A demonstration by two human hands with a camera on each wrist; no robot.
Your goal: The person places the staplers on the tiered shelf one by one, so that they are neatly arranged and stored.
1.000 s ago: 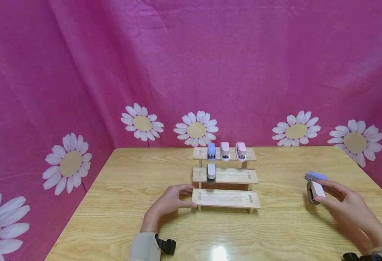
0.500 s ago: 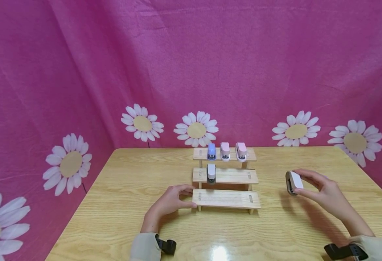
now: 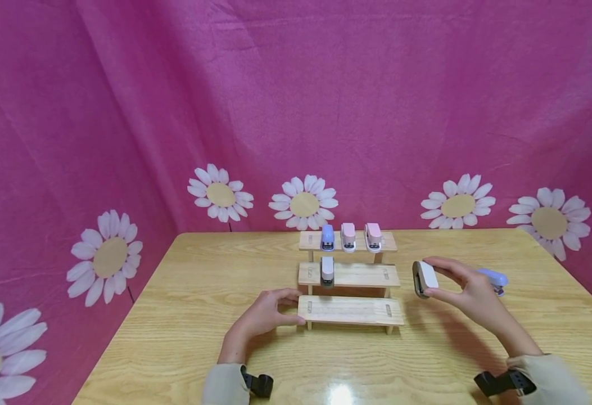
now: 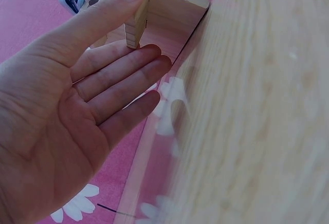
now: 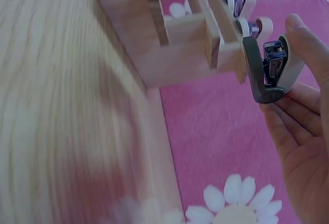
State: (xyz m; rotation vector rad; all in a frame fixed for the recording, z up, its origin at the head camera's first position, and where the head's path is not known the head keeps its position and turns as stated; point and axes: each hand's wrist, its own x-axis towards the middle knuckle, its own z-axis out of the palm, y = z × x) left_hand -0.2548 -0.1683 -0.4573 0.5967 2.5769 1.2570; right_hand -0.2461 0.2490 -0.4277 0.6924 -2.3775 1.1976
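My right hand (image 3: 470, 289) pinches a stapler (image 3: 425, 279) with a white top and dark grey base between thumb and fingers, above the table right of a three-step wooden stand (image 3: 351, 310). In the right wrist view that stapler (image 5: 259, 75) is tilted, its metal inside showing. My left hand (image 3: 265, 315) holds the left end of the lowest step, thumb at the front edge and fingers behind. On the top step stand a blue stapler (image 3: 328, 238) and two pink staplers (image 3: 348, 237). A white-and-grey stapler (image 3: 328, 272) stands at the left of the middle step.
A periwinkle stapler (image 3: 493, 279) lies on the wooden table (image 3: 215, 264) behind my right hand. A magenta cloth (image 3: 376, 112) with white flowers hangs behind and to the left of the table.
My right hand has carried the white-and-grey stapler leftward toward the stand, away from the periwinkle stapler lying on the table. My left hand has stayed at the stand's lowest step.
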